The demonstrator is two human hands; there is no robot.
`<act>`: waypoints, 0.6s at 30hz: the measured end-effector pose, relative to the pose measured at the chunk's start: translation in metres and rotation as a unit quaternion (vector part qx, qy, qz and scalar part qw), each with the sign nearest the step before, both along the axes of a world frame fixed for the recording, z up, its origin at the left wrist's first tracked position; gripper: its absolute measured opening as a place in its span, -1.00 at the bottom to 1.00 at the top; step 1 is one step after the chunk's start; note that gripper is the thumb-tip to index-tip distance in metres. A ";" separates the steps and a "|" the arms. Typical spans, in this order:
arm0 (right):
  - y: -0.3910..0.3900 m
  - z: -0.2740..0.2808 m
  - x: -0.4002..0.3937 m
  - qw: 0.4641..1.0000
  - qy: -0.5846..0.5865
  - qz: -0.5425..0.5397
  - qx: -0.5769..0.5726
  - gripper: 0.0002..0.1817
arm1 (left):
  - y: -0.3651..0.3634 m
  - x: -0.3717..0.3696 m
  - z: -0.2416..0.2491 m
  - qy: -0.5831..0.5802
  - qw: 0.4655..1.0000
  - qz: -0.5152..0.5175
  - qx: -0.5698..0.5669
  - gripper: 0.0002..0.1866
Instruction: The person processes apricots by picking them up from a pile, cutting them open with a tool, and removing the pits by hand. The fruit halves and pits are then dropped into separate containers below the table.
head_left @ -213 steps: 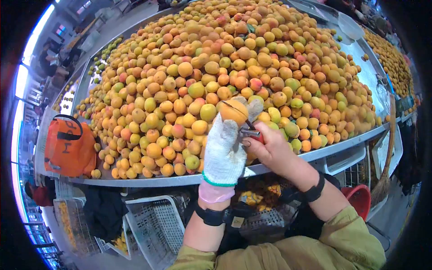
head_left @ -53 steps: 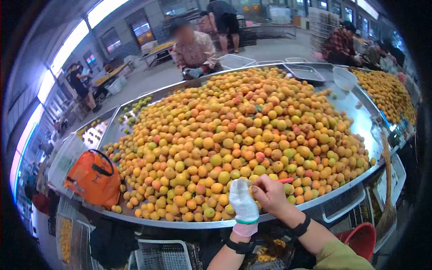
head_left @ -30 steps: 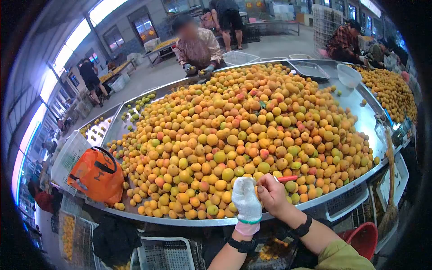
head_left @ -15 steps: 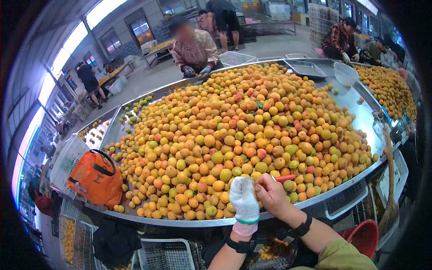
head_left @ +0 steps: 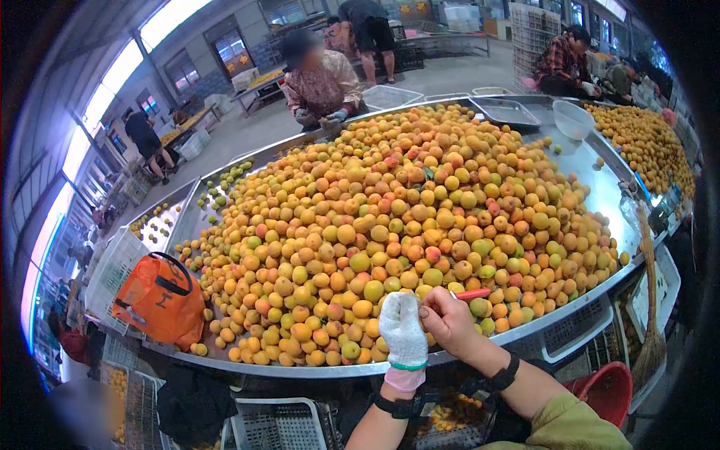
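Observation:
My left hand [head_left: 403, 324], in a white knit glove over a pink one, is closed above the near edge of the apricot pile [head_left: 375, 225]. Whatever its fingers hold is hidden. Close beside it, my bare right hand [head_left: 448, 321] is curled with the thumb toward the glove. From this fist a slim red handle [head_left: 474, 294] points right; the tool's other end cannot be seen. Both hands are over the front rim of a metal sorting table [head_left: 300, 370] heaped with yellow, orange and greenish apricots.
An orange bag [head_left: 160, 300] stands at the table's left end. Below are a white crate [head_left: 277, 424] and a red bucket [head_left: 606, 396]; a straw broom [head_left: 649, 352] leans at right. A clear bowl [head_left: 574, 120] and metal tray [head_left: 506, 111] lie at the back. A co-worker [head_left: 322, 82] faces me across.
My hands have shifted very slightly and remain together. Across the table, the co-worker's hands have drawn apart a little. A blurred patch now shows at lower left.

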State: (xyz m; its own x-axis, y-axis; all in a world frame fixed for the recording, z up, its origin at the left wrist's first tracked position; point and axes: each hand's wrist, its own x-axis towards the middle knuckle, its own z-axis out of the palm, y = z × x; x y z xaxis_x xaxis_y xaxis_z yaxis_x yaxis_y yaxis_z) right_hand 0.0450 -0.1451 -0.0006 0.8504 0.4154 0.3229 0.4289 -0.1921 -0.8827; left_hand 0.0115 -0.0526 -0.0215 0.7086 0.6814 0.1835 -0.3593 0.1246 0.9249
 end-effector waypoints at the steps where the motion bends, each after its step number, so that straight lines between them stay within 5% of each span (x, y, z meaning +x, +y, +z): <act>1: 0.000 0.001 0.000 1.000 0.000 -0.001 -0.002 -0.66 | -0.001 -0.002 0.003 0.006 1.000 0.000 -0.001 -0.87; 6: -0.003 0.001 0.003 0.999 -0.035 0.000 -0.005 -0.70 | -0.001 -0.002 -0.004 0.006 1.000 0.008 0.026 -0.86; 15: 0.001 -0.002 0.002 0.999 -0.024 -0.016 -0.016 -0.70 | -0.004 0.001 -0.007 0.025 0.991 0.012 -0.128 -0.84; 18: 0.001 -0.002 0.002 0.999 -0.020 -0.019 -0.017 -0.69 | -0.001 0.001 -0.014 0.041 0.999 0.031 0.001 -0.84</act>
